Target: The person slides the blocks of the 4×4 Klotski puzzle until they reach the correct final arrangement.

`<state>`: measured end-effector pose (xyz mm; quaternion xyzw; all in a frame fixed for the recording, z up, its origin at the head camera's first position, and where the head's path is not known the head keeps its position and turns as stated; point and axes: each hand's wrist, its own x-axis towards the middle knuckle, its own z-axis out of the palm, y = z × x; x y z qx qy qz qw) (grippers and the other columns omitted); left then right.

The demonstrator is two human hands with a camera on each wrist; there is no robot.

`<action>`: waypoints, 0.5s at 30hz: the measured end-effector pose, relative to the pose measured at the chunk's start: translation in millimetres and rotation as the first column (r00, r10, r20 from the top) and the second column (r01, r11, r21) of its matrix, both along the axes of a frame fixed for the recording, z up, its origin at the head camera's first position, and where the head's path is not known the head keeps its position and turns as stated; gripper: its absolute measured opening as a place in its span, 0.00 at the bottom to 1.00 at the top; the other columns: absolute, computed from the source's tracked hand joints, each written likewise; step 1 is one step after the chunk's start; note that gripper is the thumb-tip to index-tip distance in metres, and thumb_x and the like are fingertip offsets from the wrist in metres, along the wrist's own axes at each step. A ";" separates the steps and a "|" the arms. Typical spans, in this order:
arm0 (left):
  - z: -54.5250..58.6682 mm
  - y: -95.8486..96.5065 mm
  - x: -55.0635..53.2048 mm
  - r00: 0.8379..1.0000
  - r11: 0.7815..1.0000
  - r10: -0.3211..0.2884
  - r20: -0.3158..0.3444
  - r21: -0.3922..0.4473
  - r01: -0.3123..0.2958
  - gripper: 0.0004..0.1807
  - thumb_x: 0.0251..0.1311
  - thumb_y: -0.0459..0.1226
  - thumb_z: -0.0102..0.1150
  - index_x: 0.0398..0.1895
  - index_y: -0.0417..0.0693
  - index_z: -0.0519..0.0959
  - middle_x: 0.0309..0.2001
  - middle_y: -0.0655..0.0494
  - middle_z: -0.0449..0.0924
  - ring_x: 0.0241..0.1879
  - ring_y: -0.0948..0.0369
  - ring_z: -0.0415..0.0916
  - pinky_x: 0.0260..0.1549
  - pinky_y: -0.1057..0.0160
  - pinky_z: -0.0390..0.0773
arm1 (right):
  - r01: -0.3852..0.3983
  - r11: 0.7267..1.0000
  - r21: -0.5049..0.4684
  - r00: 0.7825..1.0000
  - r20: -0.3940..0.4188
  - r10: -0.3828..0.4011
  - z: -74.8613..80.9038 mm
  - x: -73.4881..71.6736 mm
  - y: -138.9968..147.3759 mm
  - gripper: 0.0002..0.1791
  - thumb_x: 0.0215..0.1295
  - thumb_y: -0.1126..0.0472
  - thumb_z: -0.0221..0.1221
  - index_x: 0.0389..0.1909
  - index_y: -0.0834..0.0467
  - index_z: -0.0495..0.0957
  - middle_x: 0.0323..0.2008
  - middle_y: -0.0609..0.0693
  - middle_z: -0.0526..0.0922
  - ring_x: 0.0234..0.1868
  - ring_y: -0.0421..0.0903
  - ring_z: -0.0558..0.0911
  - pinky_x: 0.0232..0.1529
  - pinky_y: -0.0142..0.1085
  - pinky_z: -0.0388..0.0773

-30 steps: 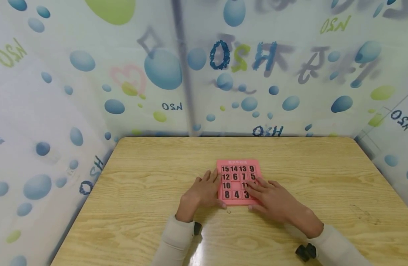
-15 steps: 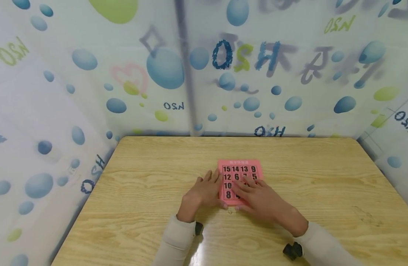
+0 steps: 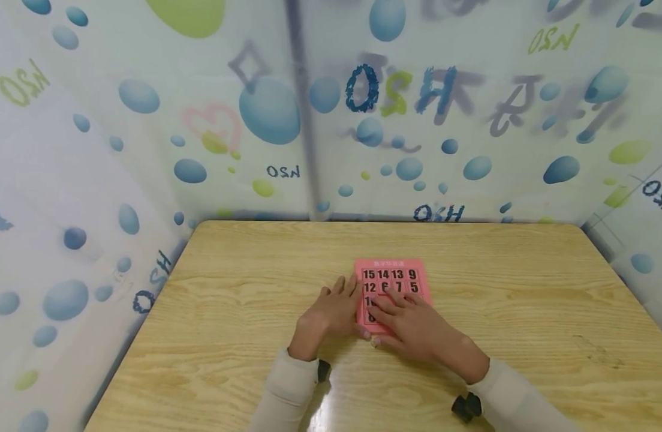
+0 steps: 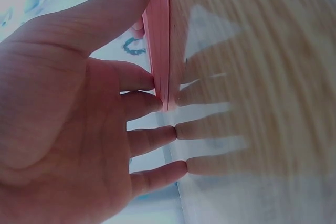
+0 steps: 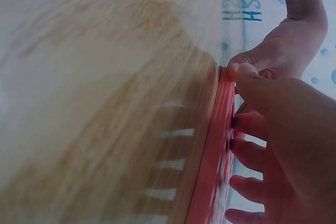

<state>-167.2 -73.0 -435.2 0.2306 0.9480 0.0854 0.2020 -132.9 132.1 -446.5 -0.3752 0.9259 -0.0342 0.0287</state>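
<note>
A pink number sliding puzzle [image 3: 388, 264] lies flat on the table, black numerals on its tiles. Its top row reads 15, 14, 13, 9; the lower rows are mostly hidden under my right hand [image 3: 412, 327]. My left hand [image 3: 333, 313] rests along the puzzle's left side, thumb at the near left corner. In the left wrist view, its fingers [image 4: 157, 139] are nearly straight, some tips at the pink edge and others on the tabletop. My right fingertips [image 5: 239, 121] press on the tiles, while the right thumb [image 5: 249, 77] reaches the near edge close to the left thumb.
The wooden table [image 3: 244, 258] extends around the puzzle on all sides. Behind it hangs a pale curtain [image 3: 331, 150] with blue and green drops. Small black devices [image 3: 466, 408] sit at both wrists, below light sleeves [image 3: 282, 384].
My right hand has slid left across the puzzle, from the right-hand tiles toward the left columns, uncovering the 5 and covering lower-left tiles. The left hand stays at the left side.
</note>
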 end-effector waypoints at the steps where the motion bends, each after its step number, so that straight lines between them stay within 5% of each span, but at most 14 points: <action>1: -0.1 0.3 -0.2 1.000 1.000 0.000 0.001 0.000 0.000 0.60 0.54 0.62 0.65 0.80 0.45 0.46 0.80 0.48 0.39 0.79 0.47 0.39 0.73 0.44 0.51 | 0.002 1.000 -0.001 1.000 0.005 -0.002 0.5 0.2 0.3 0.33 0.73 0.37 0.48 0.71 0.51 0.69 0.73 0.50 0.66 0.73 0.62 0.62 0.68 0.60 0.61; 15: 1.6 0.3 -1.3 1.000 1.000 -0.006 0.008 0.003 0.006 0.60 0.54 0.61 0.66 0.80 0.44 0.45 0.80 0.48 0.38 0.79 0.46 0.38 0.73 0.42 0.51 | 0.007 1.000 -0.006 0.999 0.034 -0.007 2.2 -1.8 4.1 0.32 0.74 0.38 0.47 0.71 0.50 0.69 0.73 0.50 0.65 0.74 0.61 0.61 0.70 0.60 0.59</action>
